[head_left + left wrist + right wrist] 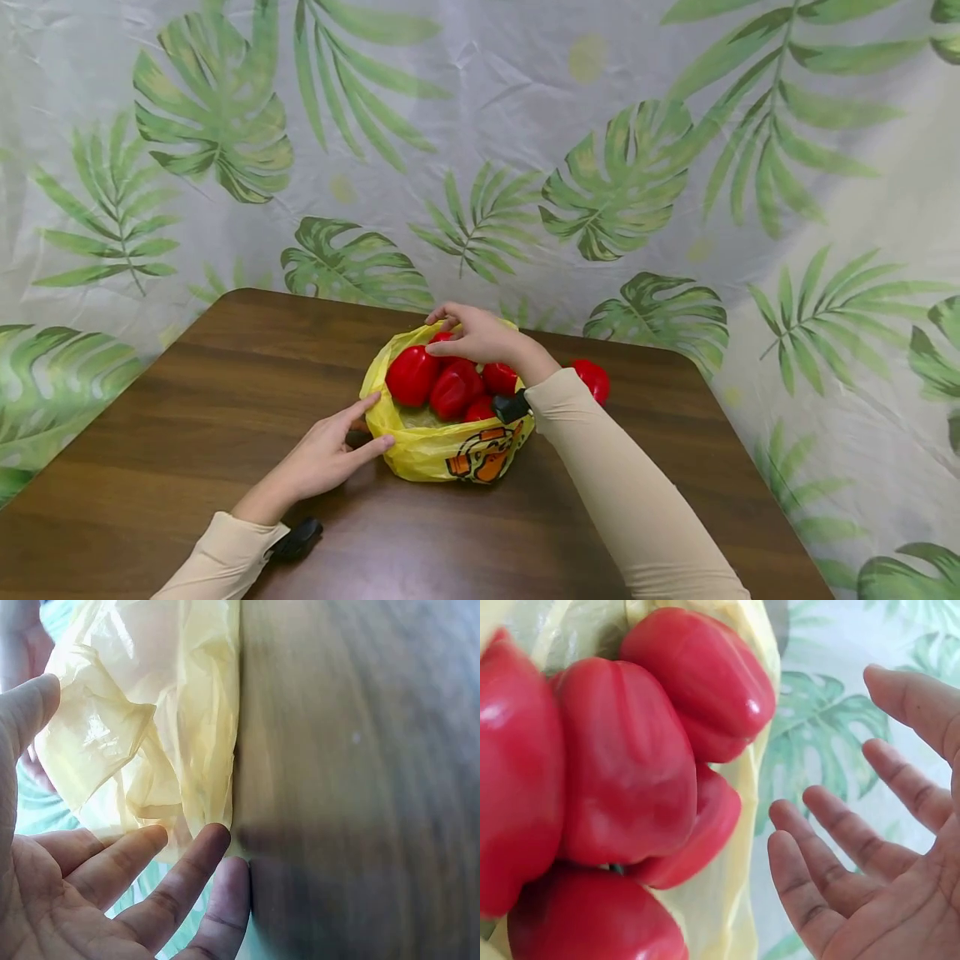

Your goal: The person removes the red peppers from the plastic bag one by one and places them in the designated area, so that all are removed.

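A yellow plastic bag point(420, 457) with an orange and black print stands with its mouth wide on the table, several red bell peppers point(412, 377) inside. My left hand point(321, 460) touches the bag's left side, thumb and fingers spread; the left wrist view shows the fingertips right at the thin crinkled plastic point(206, 712). Over the bag's far rim, my right hand point(486, 337) hovers above the peppers. Seen from the right wrist, its spread fingers hold nothing, and the glossy peppers point(626, 765) lie beside it in the bag.
Another red bell pepper point(592, 381) lies to the right of the bag, partly hidden behind the right sleeve. The brown wooden table point(187, 433) ends at a leaf-patterned curtain point(495, 100). A black wrist device point(297, 540) sits by the left cuff.
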The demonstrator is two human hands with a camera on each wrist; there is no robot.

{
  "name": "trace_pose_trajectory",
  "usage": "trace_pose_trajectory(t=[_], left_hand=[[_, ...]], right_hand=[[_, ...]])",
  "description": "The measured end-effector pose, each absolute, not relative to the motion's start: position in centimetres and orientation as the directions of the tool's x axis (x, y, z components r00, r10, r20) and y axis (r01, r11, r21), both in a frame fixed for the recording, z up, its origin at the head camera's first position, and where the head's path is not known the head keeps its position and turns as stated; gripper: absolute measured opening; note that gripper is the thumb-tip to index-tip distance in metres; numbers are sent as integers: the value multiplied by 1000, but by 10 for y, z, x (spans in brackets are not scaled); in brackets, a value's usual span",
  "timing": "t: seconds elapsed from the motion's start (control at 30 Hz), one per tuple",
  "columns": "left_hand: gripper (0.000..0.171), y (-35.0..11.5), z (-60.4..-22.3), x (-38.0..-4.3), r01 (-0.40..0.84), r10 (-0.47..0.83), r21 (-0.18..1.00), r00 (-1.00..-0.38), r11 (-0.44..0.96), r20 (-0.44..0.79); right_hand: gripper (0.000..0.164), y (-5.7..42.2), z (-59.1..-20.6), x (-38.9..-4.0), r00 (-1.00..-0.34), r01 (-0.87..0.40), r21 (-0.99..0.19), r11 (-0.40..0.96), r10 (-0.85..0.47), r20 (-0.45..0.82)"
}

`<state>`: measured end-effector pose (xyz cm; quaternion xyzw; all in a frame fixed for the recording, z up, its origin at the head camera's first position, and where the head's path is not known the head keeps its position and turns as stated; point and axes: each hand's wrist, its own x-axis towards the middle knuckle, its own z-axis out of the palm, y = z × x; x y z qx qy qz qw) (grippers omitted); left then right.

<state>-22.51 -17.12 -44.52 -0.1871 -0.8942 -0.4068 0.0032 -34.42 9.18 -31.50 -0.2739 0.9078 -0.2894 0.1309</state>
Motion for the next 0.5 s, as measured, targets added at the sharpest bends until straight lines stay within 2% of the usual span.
trace_pose_trajectory(t=[0.23,0.5], left_hand=[[78,-169,-443,-224,339,332,721,-930,604,160],[78,-168,-444,-222,320,321,716,-937,620,140]], right_hand=[[48,68,-318,-353,-812,-436,-540,720,-573,-108],[55,50,-327,-356,-783,-466,-475,746,-598,-171]])
